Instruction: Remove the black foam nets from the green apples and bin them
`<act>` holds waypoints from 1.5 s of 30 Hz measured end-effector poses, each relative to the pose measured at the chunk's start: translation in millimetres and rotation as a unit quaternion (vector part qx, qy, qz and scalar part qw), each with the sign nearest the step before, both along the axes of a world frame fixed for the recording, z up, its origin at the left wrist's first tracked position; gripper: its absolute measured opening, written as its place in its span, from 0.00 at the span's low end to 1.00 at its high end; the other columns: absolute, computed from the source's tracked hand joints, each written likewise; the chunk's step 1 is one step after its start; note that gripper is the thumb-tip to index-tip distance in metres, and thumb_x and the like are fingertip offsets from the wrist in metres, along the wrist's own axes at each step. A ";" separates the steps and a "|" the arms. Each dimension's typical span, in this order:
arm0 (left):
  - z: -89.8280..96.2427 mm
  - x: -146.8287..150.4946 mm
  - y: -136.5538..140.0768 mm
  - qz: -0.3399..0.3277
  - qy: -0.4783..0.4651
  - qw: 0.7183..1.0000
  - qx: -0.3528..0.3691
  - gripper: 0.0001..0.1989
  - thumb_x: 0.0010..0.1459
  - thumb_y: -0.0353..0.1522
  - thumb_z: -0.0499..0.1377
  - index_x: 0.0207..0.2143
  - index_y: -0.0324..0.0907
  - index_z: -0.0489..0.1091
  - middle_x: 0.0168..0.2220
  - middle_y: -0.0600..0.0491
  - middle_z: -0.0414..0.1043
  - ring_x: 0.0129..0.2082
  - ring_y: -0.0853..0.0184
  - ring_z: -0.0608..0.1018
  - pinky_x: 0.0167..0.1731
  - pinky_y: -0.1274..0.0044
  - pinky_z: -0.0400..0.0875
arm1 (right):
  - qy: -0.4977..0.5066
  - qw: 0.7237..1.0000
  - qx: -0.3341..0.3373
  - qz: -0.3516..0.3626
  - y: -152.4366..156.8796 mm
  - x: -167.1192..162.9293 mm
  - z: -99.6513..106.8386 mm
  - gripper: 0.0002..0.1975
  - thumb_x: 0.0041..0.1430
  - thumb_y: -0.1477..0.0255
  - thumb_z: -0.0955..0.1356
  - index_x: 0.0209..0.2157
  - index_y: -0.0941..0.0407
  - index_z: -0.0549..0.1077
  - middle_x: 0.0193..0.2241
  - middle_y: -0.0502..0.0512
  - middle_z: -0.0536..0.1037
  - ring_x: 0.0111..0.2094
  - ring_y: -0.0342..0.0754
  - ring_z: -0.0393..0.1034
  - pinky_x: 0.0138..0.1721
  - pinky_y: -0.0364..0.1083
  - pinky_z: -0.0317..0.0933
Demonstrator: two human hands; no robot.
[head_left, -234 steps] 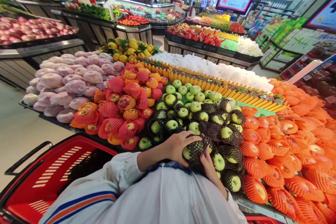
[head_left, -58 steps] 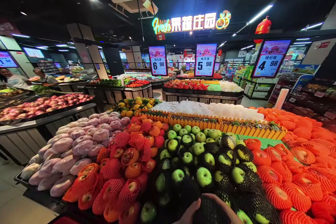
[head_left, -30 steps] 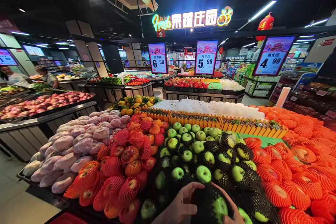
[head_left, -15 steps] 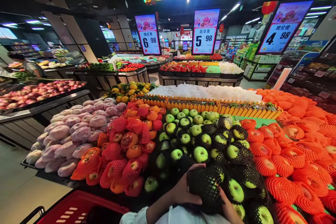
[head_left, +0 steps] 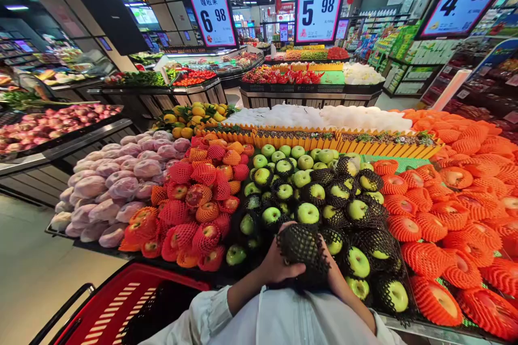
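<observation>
A green apple in a black foam net (head_left: 302, 250) is held between both hands, close in front of the white top. My left hand (head_left: 277, 264) wraps round its left side, thumb pointing inward across the lower part. Against the right side presses my right hand (head_left: 331, 267), its fingers mostly hidden behind the net. Most of the fruit's skin is covered by the black mesh. Just beyond the hands lies a heap of green apples (head_left: 308, 213), many also in black nets.
Red apples in pink and red nets (head_left: 198, 197) lie left of the green ones, beside pale wrapped fruit (head_left: 125, 186). Orange-netted fruit (head_left: 445, 259) fills the right. A red shopping basket (head_left: 109, 302) stands at lower left. Price screens (head_left: 321, 5) hang above.
My view has tipped downward, so the signs sit higher and more of the basket shows. Both hands still hold the netted apple, now turned slightly and higher in view.
</observation>
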State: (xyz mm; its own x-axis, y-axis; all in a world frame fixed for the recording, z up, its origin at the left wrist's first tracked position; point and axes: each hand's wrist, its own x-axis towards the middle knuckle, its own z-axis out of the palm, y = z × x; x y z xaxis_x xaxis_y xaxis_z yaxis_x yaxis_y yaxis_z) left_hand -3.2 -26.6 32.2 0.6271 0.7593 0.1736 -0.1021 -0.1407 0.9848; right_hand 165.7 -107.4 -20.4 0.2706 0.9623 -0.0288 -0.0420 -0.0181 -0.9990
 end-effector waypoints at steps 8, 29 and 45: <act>21.9 -26.9 103.8 0.290 0.094 0.937 0.172 0.38 0.47 0.38 0.71 0.57 0.42 0.59 0.54 0.45 0.69 0.56 0.57 0.73 0.61 0.61 0.64 | -0.224 0.967 0.096 -0.077 9.3 28.1 38.7 0.16 0.64 0.61 0.70 0.50 0.54 0.73 0.49 0.59 0.77 0.49 0.55 0.71 0.52 0.53 0.64; 39.4 144.2 247.9 0.151 0.274 0.853 0.417 0.37 0.45 0.31 0.69 0.57 0.42 0.60 0.55 0.44 0.64 0.55 0.53 0.71 0.56 0.64 0.69 | -0.280 0.932 0.163 -0.166 3.9 71.0 32.6 0.05 0.67 0.74 0.68 0.43 0.52 0.75 0.39 0.51 0.78 0.41 0.46 0.73 0.46 0.45 0.66; 39.2 244.5 272.1 -0.152 0.459 0.739 0.468 0.43 0.45 0.27 0.67 0.64 0.41 0.57 0.62 0.40 0.59 0.59 0.49 0.67 0.51 0.66 0.70 | -0.291 0.918 0.158 -0.217 3.7 72.4 34.4 0.06 0.65 0.78 0.69 0.42 0.53 0.75 0.39 0.53 0.78 0.42 0.46 0.73 0.46 0.46 0.67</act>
